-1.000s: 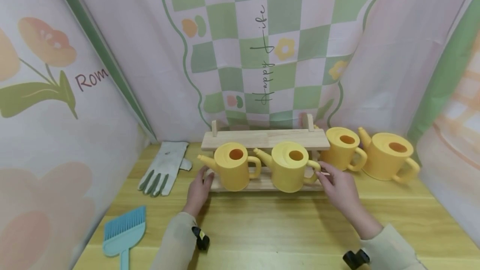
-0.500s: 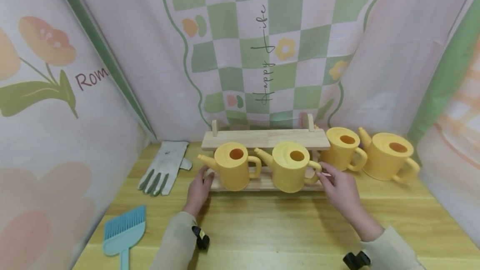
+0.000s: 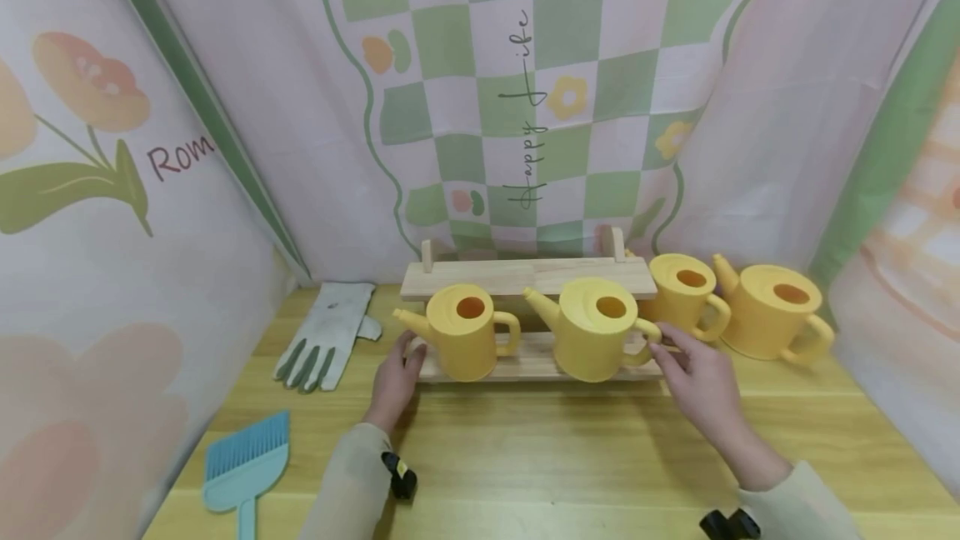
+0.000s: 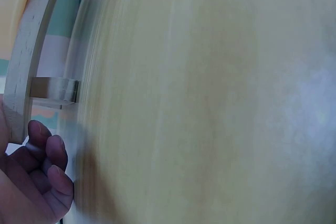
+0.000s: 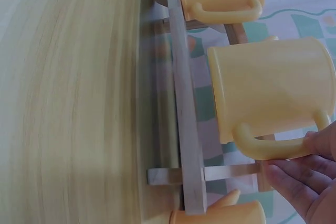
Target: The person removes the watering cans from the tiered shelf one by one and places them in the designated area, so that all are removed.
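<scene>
A yellow watering can hangs just above the lower board of a two-tier wooden shelf; in the right wrist view a gap shows beneath its base. My right hand pinches its handle between thumb and fingers. Another yellow watering can stands on the left part of the lower board, spout to the left. At that board's left end, my left hand grips the wood, with curled fingers under the board in the left wrist view.
Two more yellow watering cans stand on the wooden table right of the shelf. A white glove with green fingertips lies at the left, and a light-blue brush lies nearer. A printed curtain closes the back.
The right watering can has risen off the lower board and shifted right, with my right hand on its handle. My left hand has stayed at the shelf's left end.
</scene>
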The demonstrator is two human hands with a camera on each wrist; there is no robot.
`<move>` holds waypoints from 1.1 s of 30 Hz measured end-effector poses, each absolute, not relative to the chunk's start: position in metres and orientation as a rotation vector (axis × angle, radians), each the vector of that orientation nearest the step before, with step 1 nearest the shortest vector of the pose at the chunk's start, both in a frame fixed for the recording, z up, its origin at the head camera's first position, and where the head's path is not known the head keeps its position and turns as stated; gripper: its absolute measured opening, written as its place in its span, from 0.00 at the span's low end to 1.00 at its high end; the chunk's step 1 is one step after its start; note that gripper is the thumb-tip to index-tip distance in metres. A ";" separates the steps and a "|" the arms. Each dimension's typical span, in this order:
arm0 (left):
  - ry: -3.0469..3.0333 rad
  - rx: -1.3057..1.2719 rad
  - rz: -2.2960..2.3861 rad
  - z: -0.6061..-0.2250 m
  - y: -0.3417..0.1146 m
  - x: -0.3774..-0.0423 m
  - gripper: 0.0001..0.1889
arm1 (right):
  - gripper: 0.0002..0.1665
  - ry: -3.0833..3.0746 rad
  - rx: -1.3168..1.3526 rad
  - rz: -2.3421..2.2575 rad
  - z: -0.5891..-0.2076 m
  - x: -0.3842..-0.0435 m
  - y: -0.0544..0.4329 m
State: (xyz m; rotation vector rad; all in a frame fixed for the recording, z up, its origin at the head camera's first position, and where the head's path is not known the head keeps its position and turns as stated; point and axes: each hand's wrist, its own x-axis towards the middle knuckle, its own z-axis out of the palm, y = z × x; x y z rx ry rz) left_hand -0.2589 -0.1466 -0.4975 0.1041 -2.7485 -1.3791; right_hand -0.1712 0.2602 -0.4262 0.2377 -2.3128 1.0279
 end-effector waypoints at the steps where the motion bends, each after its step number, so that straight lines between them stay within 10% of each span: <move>1: -2.747 0.102 -1.376 -0.497 -0.147 -0.259 0.30 | 0.15 -2.307 0.239 1.022 -0.426 -0.170 0.262; 33: -2.755 0.086 -1.351 -0.497 -0.146 -0.258 0.29 | 0.16 -2.244 0.076 0.997 -0.417 -0.135 0.323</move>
